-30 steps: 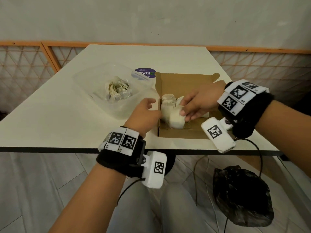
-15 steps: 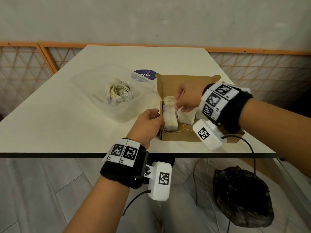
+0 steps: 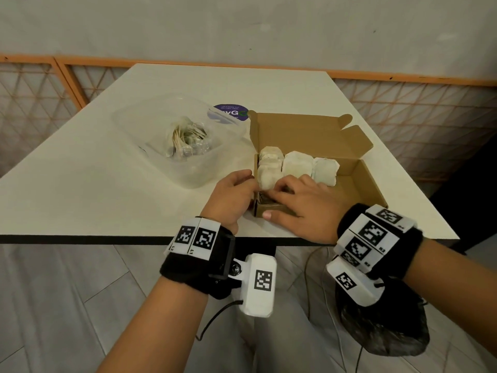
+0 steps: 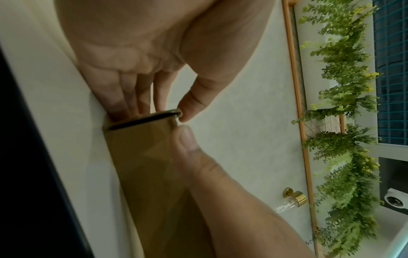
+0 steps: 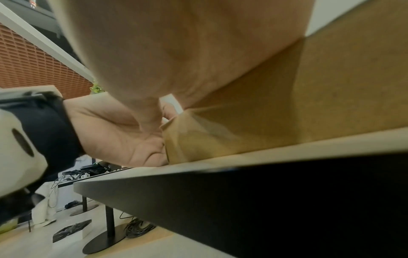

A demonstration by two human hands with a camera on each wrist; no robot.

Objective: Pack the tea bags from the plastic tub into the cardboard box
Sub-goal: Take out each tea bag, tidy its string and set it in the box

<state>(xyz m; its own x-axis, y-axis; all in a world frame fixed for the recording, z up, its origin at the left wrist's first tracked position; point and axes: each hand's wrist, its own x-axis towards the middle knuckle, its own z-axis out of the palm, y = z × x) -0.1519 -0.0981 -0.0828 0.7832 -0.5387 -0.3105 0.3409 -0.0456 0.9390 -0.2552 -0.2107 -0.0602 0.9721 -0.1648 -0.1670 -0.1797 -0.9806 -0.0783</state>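
The open cardboard box (image 3: 347,172) lies on the white table (image 3: 94,189). White tea bags (image 3: 297,166) stand in three rows at its left end. More tea bags (image 3: 188,137) lie in the clear plastic tub (image 3: 161,122) to its left. My left hand (image 3: 234,195) holds the box's near-left corner. In the left wrist view its fingers (image 4: 132,103) press the outer side wall of the box (image 4: 143,157) and the thumb sits on the rim. My right hand (image 3: 298,203) lies over the same corner, fingertips on the nearest tea bag (image 3: 266,179), thumb outside the front wall.
A purple round sticker (image 3: 231,112) shows behind the tub. The box sits close to the table's black front edge (image 3: 80,239). A black plastic bag (image 3: 384,329) and cables lie on the floor under the right side. An orange-framed lattice fence runs behind the table.
My right hand set its tea bags down in the box and drew back to the near-left corner. The tea bags now stand in rows. My left hand stayed at the corner.
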